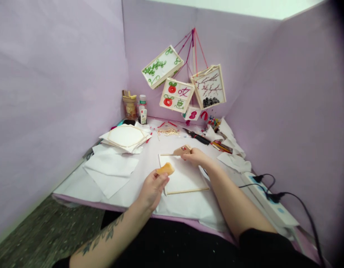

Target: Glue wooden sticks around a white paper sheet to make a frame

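My left hand [153,188] pinches an orange-yellow, slightly curved piece [165,169] between thumb and fingers; its material is unclear. A beige tool with a red mark, which looks like a hot glue gun [183,149], is gripped in my right hand [196,156]. It sits over the far edge of a white square panel [185,178] lying flat on the table. Thin wooden sticks run along the panel's near edge [187,191] and far edge. My right forearm covers part of the panel's right side. The orange-yellow piece is above the panel's left edge.
White papers [110,167] and a stack of panels [127,137] lie at left. Behind are loose sticks [168,131], pliers [198,137], a cup [130,106] and bottles [143,111]. Decorated panels [177,95] hang from cords. A power strip [272,201] with cords lies at right.
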Motion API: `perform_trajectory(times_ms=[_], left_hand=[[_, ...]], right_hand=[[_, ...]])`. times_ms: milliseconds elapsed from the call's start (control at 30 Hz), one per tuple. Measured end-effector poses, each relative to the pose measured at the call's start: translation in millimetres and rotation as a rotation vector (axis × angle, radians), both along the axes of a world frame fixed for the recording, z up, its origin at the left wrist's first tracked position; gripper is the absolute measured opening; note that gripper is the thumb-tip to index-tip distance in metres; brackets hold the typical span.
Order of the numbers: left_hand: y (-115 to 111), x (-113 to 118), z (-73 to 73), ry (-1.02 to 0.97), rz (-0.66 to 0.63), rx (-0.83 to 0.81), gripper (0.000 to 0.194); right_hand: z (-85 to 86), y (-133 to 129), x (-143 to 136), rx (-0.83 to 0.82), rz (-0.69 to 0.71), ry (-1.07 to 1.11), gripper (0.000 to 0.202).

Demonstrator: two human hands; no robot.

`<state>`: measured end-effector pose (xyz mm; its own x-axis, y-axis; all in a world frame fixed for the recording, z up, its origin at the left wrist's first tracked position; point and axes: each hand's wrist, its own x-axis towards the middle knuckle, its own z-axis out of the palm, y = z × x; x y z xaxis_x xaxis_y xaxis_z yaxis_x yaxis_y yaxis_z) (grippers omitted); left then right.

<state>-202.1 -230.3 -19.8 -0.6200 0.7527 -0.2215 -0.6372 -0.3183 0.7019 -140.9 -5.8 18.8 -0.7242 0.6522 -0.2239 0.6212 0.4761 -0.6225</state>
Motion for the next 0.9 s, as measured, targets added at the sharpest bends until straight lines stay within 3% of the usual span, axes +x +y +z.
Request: perform_trajectory(times_ms=[133, 900], left_hand=[[-0.5, 0.0, 0.8, -0.016, 0.023, -0.006, 0.031], [0.1, -0.3, 2.3, -0.018, 0.020, -0.012, 0.031]], right_hand=[[-8.8, 3.9, 3.3, 0.033, 0.021, -0.031, 0.025], [-8.6, 0.0, -6.5, 0.012, -0.010, -0.031, 0.024]])
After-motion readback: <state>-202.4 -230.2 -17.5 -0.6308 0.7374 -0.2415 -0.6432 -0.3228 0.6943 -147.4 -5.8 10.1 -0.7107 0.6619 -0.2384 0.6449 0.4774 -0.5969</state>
